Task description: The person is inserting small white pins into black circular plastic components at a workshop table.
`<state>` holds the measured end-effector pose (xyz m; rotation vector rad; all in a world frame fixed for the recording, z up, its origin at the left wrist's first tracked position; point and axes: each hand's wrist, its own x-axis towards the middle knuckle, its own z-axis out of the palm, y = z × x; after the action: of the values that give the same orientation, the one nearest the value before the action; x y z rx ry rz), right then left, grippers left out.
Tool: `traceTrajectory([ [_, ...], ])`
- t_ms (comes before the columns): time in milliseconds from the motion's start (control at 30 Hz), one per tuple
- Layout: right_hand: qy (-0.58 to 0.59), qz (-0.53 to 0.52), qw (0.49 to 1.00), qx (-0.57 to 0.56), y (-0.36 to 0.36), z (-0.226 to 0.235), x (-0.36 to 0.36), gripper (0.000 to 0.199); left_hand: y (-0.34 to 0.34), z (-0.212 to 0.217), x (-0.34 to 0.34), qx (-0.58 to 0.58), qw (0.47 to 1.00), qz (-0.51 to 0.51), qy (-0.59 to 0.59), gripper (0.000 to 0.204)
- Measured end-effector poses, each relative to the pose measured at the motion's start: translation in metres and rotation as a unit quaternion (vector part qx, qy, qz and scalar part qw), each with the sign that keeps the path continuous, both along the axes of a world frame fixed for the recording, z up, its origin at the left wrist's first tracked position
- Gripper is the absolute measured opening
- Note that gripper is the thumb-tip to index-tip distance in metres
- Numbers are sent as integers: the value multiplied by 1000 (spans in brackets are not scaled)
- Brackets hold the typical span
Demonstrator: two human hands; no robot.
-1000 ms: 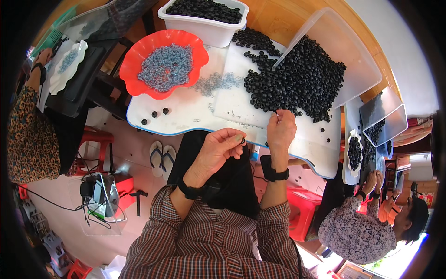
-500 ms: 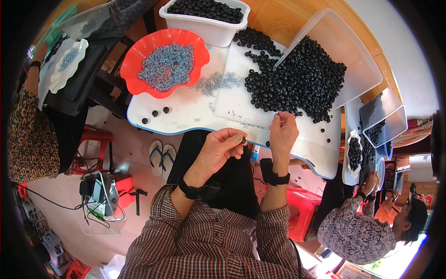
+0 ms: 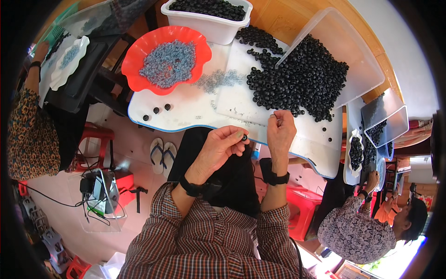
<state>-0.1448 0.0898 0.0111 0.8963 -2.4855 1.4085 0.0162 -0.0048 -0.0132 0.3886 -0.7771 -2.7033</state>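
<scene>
My left hand is closed in a pinch over the table's front edge, with a small round black part between thumb and forefinger. My right hand has its fingertips pressed together at the near edge of the pile of black parts; whatever they may hold is too small to make out. Three black parts stand apart at the table's left front corner. Clear, bluish small pieces fill a red wavy-rimmed bowl, and more clear pieces are scattered beside it.
A translucent bin lies tipped behind the pile on the white table. At the back stands a white tub of black parts. Co-workers sit at left and right. A red stool is beside me.
My right fingertips have shifted slightly left at the pile's edge. The black part in my left hand shows its face more. A black part by my right hand is no longer visible.
</scene>
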Motion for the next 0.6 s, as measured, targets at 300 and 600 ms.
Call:
traceTrajectory([
  [300,49,15,998,25,0,0,-1,10,1,1,1,4,1000,0,2,23],
  [600,-171,7,977,-124,7,6,7,18,1,1,1,4,1000,0,1,23],
])
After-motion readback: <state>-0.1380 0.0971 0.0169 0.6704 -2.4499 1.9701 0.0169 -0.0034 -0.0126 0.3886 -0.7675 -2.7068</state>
